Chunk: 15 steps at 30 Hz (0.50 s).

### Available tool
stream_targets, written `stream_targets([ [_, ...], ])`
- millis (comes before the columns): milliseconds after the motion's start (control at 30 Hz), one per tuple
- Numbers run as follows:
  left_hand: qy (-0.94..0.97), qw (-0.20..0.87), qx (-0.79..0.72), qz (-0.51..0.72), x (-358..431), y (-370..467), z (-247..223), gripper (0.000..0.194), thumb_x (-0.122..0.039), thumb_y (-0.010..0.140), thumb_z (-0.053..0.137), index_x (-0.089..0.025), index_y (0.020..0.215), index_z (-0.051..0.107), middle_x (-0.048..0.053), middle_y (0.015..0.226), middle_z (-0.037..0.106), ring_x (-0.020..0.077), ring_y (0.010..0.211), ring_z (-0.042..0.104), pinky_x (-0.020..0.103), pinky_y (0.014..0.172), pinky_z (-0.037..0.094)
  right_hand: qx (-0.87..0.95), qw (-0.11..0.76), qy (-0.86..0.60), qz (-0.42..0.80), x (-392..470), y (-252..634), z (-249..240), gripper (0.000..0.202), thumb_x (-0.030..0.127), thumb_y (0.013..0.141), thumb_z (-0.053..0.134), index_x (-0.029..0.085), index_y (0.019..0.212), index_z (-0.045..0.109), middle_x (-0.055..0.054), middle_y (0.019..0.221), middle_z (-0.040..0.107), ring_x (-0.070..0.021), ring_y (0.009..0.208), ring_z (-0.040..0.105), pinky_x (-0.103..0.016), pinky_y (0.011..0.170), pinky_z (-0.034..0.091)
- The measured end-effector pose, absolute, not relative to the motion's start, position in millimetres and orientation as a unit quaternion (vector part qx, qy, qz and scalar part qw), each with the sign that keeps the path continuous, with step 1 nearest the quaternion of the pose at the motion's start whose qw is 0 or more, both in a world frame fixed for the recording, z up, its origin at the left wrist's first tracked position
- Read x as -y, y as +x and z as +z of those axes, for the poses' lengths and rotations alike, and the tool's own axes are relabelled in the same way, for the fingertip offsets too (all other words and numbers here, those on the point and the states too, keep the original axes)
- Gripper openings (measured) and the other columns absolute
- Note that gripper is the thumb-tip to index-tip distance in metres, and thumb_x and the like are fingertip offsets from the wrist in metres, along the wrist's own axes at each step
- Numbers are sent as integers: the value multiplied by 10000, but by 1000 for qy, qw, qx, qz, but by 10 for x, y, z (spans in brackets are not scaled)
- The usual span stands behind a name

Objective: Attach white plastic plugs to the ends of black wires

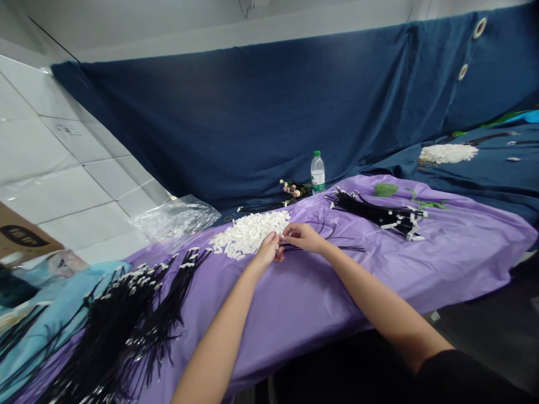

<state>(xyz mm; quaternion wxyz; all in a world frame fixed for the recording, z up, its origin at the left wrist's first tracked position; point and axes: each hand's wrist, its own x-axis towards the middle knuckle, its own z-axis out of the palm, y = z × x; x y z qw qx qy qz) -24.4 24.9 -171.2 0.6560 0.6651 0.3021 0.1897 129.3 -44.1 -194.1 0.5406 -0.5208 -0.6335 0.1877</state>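
Observation:
My left hand (268,251) is closed, its fingertips pinching what looks like a small white plastic connector at the front edge of the pile. Against it, my right hand (304,236) pinches at the same spot, apparently on the end of a thin black wire; the fingers hide most of the contact. Several thin black wires (343,247) stretch to the right from beneath my right hand across the purple cloth (311,297). Just behind my hands is a heap of loose white connectors (246,233).
Black wires with white ends (126,314) lie in a big bundle at left; another wire bundle (374,212) is at right. Behind stand a water bottle (318,173) and artificial flowers (295,189). A clear plastic bag (179,219) and a second white heap (448,153) flank them.

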Motion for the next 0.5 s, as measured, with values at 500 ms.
stream_targets([
  [500, 632, 688, -251, 253, -290, -240, -1686, 303, -487, 861, 551, -197, 838, 466, -69, 533, 341, 70, 401, 357, 198, 449, 366, 681, 493, -524, 136, 478, 1198, -1891, 187, 283, 899, 493, 164, 781, 576, -4, 719, 563, -119, 649, 473, -248, 647, 361],
])
